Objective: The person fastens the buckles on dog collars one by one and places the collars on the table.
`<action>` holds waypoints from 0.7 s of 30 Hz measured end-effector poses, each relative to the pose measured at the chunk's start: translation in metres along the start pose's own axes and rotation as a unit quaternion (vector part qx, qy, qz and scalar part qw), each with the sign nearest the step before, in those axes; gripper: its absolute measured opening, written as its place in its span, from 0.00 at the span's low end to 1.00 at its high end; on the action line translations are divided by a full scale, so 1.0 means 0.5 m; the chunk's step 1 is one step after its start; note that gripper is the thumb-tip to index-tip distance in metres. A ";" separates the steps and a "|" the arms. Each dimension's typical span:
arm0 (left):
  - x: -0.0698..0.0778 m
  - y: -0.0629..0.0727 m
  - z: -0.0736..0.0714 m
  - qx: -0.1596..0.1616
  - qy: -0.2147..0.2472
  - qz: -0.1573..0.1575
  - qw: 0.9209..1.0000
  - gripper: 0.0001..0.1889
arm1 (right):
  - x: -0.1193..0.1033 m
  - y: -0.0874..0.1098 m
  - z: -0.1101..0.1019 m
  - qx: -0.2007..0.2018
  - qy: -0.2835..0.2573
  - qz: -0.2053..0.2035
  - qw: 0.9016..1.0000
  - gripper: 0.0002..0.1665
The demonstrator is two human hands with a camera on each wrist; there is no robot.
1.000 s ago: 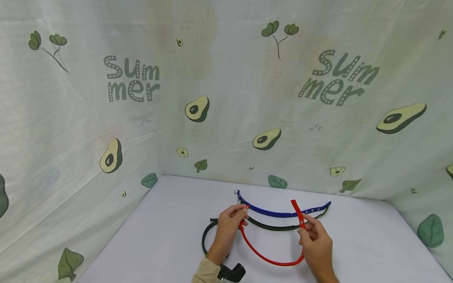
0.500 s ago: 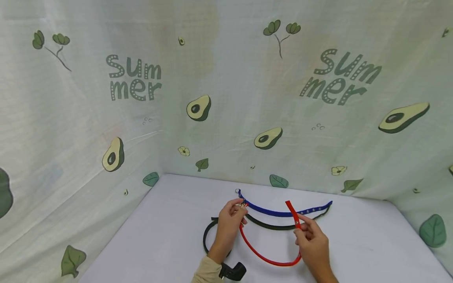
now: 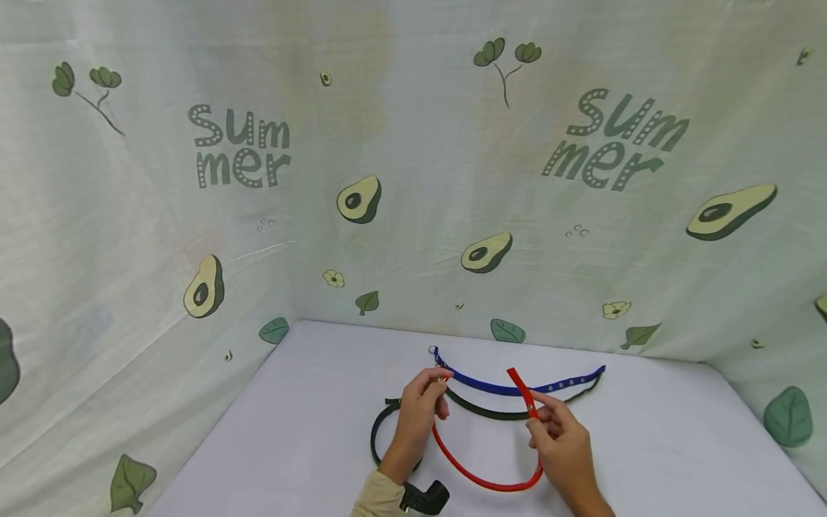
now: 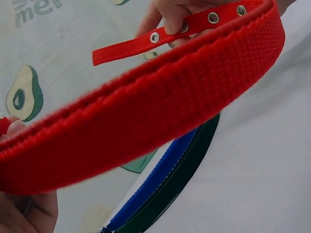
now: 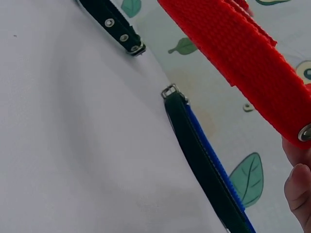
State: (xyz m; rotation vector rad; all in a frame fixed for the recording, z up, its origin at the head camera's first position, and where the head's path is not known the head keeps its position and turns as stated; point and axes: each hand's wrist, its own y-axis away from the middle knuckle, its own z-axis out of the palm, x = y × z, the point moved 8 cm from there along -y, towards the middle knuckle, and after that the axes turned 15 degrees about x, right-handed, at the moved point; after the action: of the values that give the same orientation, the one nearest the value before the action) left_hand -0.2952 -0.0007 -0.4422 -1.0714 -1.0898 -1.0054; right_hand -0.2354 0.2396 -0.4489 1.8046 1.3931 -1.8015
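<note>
Two hands: both gripping the same red strap [image 3: 487,487], one toward each end; the strap hung between them in a low U.
Left hand [image 3: 418,411]: thumb and fingers pinched on one end; a glint of metal showed there, too small to make out from the head view. Had barely moved over the last second.
Right hand [image 3: 563,445]: thumb and fingers closed on the strap near the eyeleted end, the bare tip standing up past the fingers and leaning left.
Just changed: right hand had come leftward, bringing the eyeleted end nearer the left hand; the U had grown narrower.
Meaning for the work: by my judgement the ends were being brought together, though they stood apart and unjoined.
Eyelets: four metal rings showed along that end in the left wrist view, one just beside the right thumb.
Red strap's place: held in front of the person, over the white table [image 3: 278,438].
Blue strap [image 3: 491,389]: lay beyond the hands in a shallow arc, untouched by the right hand; left-hand contact unclear.
Dark green strap [image 3: 487,414]: lay near the blue one, on its near side; a buckle [image 5: 170,91] showed at one end.
Dark loop [image 3: 372,434]: lay left of the left forearm, partly hidden by it.
</note>
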 end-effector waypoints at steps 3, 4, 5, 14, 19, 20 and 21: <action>0.006 0.002 0.006 -0.010 0.014 -0.005 1.000 0.12 | -0.008 -0.004 -0.002 -0.005 -0.002 -0.008 1.000 0.23; 0.006 0.002 0.008 -0.010 0.017 -0.008 1.000 0.12 | -0.010 -0.006 -0.004 -0.005 -0.002 -0.009 1.000 0.23; 0.007 0.001 0.009 -0.009 0.017 -0.012 1.000 0.11 | -0.012 -0.007 -0.006 -0.006 -0.002 -0.010 1.000 0.23; -0.001 0.001 0.009 0.014 0.023 -0.030 0.999 0.11 | -0.009 -0.005 -0.008 -0.009 0.009 0.012 1.000 0.23; -0.002 0.001 0.007 0.018 0.028 -0.026 0.999 0.12 | -0.013 -0.003 -0.007 -0.012 0.007 0.018 1.000 0.23; -0.001 0.002 0.008 0.017 0.029 -0.025 0.999 0.12 | -0.016 -0.003 -0.006 -0.012 0.003 0.017 1.000 0.23; 0.000 0.002 0.009 0.016 0.030 -0.023 0.999 0.12 | -0.019 -0.003 -0.005 -0.013 -0.003 0.015 1.000 0.23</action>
State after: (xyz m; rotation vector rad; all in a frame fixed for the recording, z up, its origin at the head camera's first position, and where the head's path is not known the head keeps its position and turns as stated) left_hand -0.2948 0.0037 -0.4417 -0.9879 -1.0821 -1.0481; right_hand -0.2328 0.2380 -0.4393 1.7964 1.3732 -1.7632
